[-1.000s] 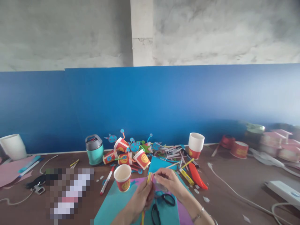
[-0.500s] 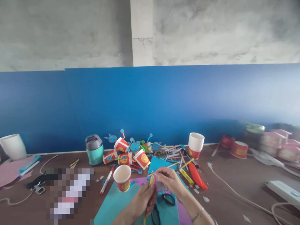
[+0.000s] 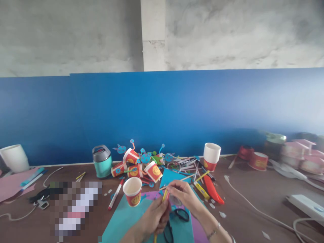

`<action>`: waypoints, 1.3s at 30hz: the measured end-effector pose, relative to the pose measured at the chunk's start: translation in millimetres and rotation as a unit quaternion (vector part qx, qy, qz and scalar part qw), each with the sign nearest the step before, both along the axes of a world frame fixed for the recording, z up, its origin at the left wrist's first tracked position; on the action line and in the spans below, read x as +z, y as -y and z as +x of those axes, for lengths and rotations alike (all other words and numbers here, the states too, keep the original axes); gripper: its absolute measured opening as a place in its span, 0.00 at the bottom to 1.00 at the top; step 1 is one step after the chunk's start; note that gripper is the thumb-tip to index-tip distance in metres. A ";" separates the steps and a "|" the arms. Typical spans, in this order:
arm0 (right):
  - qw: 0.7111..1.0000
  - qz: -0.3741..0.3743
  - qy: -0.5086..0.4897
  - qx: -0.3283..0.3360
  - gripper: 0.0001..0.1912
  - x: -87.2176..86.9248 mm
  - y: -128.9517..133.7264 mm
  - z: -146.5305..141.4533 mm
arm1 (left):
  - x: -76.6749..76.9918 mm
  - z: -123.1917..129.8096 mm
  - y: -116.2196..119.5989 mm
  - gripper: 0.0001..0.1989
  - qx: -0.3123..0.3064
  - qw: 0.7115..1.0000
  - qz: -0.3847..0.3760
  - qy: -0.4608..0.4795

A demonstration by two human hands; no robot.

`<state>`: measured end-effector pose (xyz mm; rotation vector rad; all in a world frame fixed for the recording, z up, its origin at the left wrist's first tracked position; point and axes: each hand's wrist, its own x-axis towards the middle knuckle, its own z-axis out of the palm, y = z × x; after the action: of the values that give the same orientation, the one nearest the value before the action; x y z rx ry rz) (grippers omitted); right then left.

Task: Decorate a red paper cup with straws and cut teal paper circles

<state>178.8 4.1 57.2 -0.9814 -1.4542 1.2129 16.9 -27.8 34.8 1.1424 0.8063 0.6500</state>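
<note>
My left hand is closed around a thin yellow straw and a red one, both standing nearly upright. The yellow one's lower end shows below my fist. At the tops, my right hand has its thumb and fingers pinched together; exactly what they grip is hidden. Beneath both hands lie teal paper and black-handled scissors, partly covered by my left hand. A red and white paper cup stands upright to the left of my hands.
Decorated paper cups lie piled at the back. A teal flask stands left of them. A taller cup stack, yellow tube and orange-red pointed object are to the right. A white cable crosses the table towards a power strip.
</note>
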 end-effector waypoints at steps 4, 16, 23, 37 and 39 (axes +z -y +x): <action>1.000 -0.008 0.000 0.009 0.23 -0.2 1.5 -1.0 | -0.6 0.9 0.0 0.31 -0.001 1.000 0.003 0.009; 0.998 -0.017 -0.023 -0.052 0.23 3.4 -2.1 5.3 | -2.6 3.6 -6.1 0.33 0.119 0.993 0.024 0.004; 0.995 0.047 0.083 -0.016 0.17 -4.3 4.1 -7.3 | -17.0 3.7 -11.3 0.33 0.165 0.978 0.123 -0.024; 0.996 0.018 0.071 -0.048 0.20 0.5 6.7 -13.2 | -5.1 3.8 -2.9 0.30 0.130 0.968 0.202 -0.073; 0.996 0.019 0.073 -0.045 0.19 -0.2 5.6 -12.1 | -2.5 4.0 -2.3 0.29 0.123 0.967 0.213 -0.068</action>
<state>166.7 -1.5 57.0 -1.1165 -1.5234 1.0630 20.9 -25.5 32.4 1.5023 0.9626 0.9931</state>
